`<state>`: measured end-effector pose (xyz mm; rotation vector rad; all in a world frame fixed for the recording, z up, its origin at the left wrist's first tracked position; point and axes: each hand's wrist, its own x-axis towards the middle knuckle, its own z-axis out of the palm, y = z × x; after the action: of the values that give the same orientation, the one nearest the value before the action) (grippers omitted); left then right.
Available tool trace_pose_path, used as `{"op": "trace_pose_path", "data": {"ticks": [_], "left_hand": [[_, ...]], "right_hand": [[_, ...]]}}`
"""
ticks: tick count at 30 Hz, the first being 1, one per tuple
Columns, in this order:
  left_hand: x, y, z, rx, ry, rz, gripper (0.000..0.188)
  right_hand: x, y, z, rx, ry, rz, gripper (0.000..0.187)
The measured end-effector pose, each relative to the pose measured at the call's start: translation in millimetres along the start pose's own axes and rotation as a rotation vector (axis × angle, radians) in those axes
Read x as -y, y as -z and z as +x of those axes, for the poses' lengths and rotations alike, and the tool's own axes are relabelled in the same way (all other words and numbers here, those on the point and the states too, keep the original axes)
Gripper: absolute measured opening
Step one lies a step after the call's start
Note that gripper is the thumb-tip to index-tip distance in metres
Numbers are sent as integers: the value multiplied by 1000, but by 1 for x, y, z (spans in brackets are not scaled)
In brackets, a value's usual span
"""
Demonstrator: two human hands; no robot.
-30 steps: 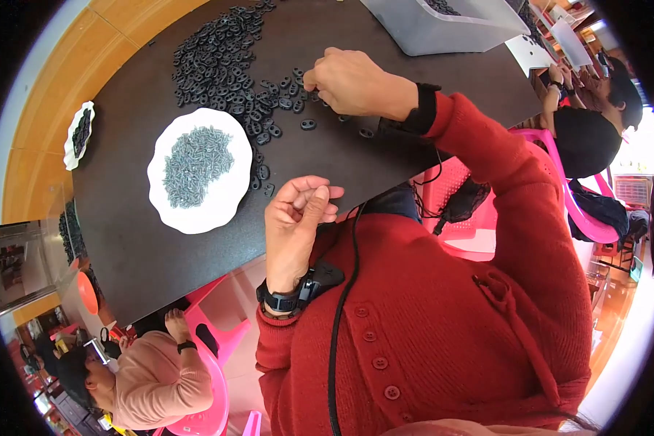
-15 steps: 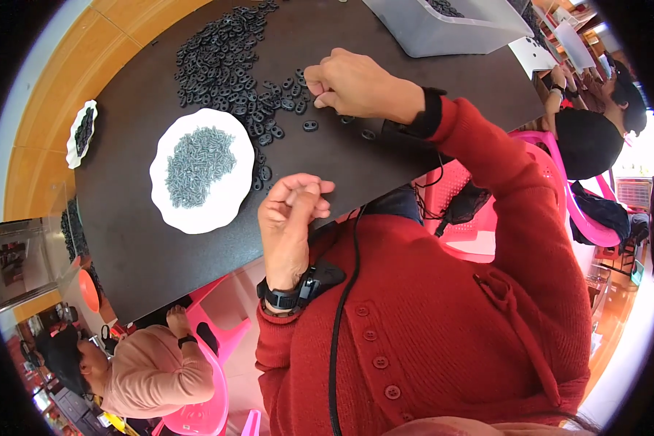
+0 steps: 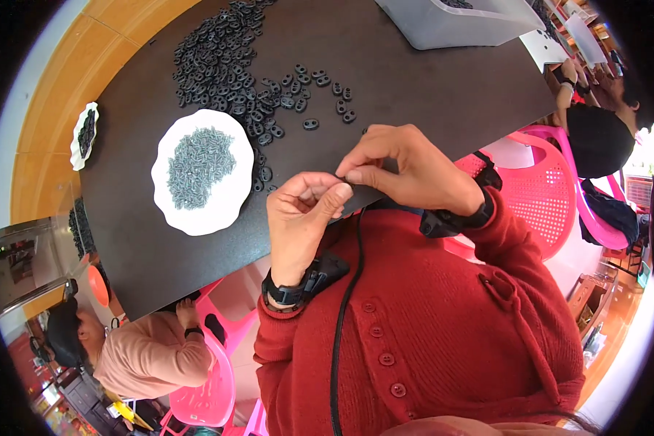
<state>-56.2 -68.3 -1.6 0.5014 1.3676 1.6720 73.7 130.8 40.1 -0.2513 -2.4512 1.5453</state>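
Observation:
My left hand [image 3: 292,225] and my right hand [image 3: 423,171] meet above the near edge of the dark table, fingertips touching. Both are closed in a pinch. A tiny dark bit shows between the fingertips, too small and covered to name. Left of them stands a white scalloped plate [image 3: 218,221] with a heap of small grey metal springs [image 3: 200,166]. Beyond the hands, a large pile of black two-hole plastic cord locks [image 3: 218,69] spreads over the table. Several loose ones lie apart, one cord lock [image 3: 311,124] closest to my hands.
A translucent plastic bin [image 3: 450,33] stands at the far right with black pieces inside. Far left is a small white dish [image 3: 75,149] of black pieces. Co-workers sit left [image 3: 152,352] and right [image 3: 596,138]. A pink chair [image 3: 538,192] stands beside me.
My right hand has come back from the loose cord locks toward me and now meets my left hand. My left hand has shifted slightly right, its fingertips now against the right hand's.

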Motion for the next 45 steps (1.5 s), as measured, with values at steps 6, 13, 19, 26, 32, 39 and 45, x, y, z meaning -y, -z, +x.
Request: {"op": "trace_pose_path", "data": {"ticks": [6, 13, 19, 26, 32, 39, 45], "left_hand": [[3, -18, 9, -15, 24, -4, 18], [-3, -36, 25, -93, 25, -36, 17], [-4, -38, 37, -116, 35, 34, 24], [-12, -38, 40, -120, -17, 128, 18], [-20, -35, 41, -173, -46, 203, 18], [-15, -29, 41, -187, -33, 244, 16], [-13, -23, 43, -177, -50, 166, 13]], "right_hand": [[-5, 12, -10, -36, 21, 21, 12], [-19, 18, -12, -137, -102, 201, 14], [-24, 27, -10, -100, -229, 231, 14], [-30, 23, 0, -35, -229, 253, 21], [-31, 19, 13, -47, -220, 255, 23], [-39, 16, 21, 18, -211, 263, 20], [-41, 12, 26, 35, -285, 291, 16]]}}
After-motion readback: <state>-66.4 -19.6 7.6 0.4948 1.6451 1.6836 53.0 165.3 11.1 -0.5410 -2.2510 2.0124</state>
